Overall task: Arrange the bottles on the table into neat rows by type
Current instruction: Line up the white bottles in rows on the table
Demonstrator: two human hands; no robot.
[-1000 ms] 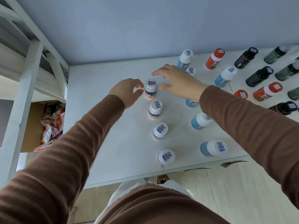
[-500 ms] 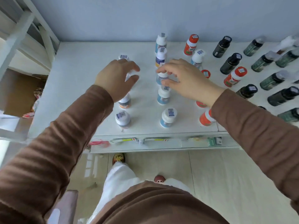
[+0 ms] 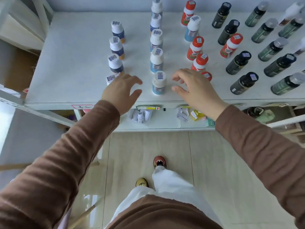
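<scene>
On the white table stand rows of bottles. A left row of white-capped navy-and-orange bottles runs front to back; its nearest one is partly hidden by my left hand. A middle row of white-capped light-blue bottles ends at a front bottle. My right hand hovers to the right of that bottle, my left hand to its left. Both hands have loosely spread fingers and hold nothing. Red-capped bottles stand further right, one partly behind my right hand.
Dark black-capped bottles and dark green bottles with grey caps fill the table's right side. A lower shelf under the table's front edge holds small packets. A white frame stands at the left. My feet are on the floor below.
Both hands have pulled back toward the table's front edge and now flank the front light-blue bottle. The camera has tilted down, showing more of the floor.
</scene>
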